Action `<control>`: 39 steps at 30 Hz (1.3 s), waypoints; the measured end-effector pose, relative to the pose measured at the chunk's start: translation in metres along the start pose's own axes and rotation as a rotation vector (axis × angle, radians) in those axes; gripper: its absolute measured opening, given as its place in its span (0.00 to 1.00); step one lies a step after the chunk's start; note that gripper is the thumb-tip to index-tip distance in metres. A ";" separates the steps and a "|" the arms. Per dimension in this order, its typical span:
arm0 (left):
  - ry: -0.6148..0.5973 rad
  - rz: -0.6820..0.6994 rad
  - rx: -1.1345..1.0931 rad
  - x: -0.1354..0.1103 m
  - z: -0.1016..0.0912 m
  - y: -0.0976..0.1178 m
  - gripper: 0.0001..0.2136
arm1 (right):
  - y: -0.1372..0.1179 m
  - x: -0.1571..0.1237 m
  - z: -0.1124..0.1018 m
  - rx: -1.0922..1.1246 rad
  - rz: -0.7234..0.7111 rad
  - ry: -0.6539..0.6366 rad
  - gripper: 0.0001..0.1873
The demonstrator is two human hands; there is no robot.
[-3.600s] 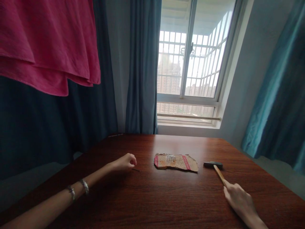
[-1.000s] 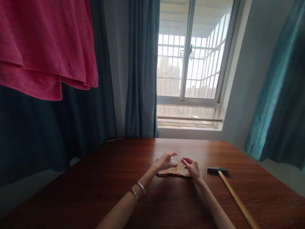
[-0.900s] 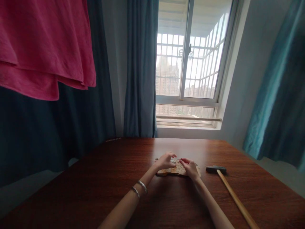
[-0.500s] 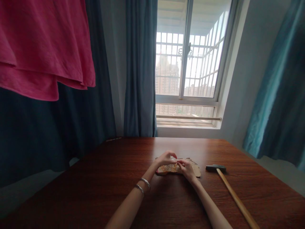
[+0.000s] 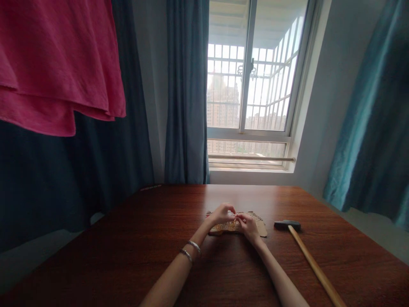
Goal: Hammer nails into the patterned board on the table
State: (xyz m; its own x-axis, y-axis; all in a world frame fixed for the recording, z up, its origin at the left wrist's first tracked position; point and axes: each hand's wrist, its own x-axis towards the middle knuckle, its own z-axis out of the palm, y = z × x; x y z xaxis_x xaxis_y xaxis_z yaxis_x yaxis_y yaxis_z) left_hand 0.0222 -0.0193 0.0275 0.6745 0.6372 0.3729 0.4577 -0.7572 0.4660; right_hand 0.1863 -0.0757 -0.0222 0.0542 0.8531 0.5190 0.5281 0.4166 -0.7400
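Observation:
A flat, tan, cardboard-like piece (image 5: 261, 228) lies on the table in the head view, with a speckled pattern and a row of dark marks along its far right edge. My left hand (image 5: 223, 212) is over its left part, fingers curled and tips brought together. From the right, my right hand (image 5: 249, 226) meets it with thumb and fingers pinched. The fingertips of both hands nearly touch above the middle of the piece. Whatever they pinch is too small to make out. My hands hide much of the piece's centre.
To the right lies a hammer (image 5: 311, 260) with a dark head and a long wooden handle. The brown wooden table (image 5: 105, 256) reaches toward a window (image 5: 249, 85) and blue curtains (image 5: 187, 94). A pink cloth (image 5: 60, 68) hangs at upper left.
The whole view has shifted slightly, so things appear a little further left. Both hands keep nearly the same pinched pose over the piece.

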 end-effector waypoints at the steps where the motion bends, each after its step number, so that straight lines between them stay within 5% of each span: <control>1: 0.003 -0.004 0.003 -0.001 -0.001 0.001 0.11 | 0.001 0.000 0.000 -0.006 -0.005 -0.001 0.13; 39: 0.067 -0.073 -0.005 0.003 0.018 -0.005 0.07 | 0.004 -0.001 0.002 -0.164 -0.105 -0.007 0.11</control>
State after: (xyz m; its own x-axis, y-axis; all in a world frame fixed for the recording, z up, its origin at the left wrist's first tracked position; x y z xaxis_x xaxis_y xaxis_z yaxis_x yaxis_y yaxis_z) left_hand 0.0326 -0.0164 0.0120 0.5992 0.6989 0.3906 0.5012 -0.7079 0.4977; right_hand 0.1871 -0.0745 -0.0269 -0.0139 0.8103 0.5859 0.6616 0.4468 -0.6022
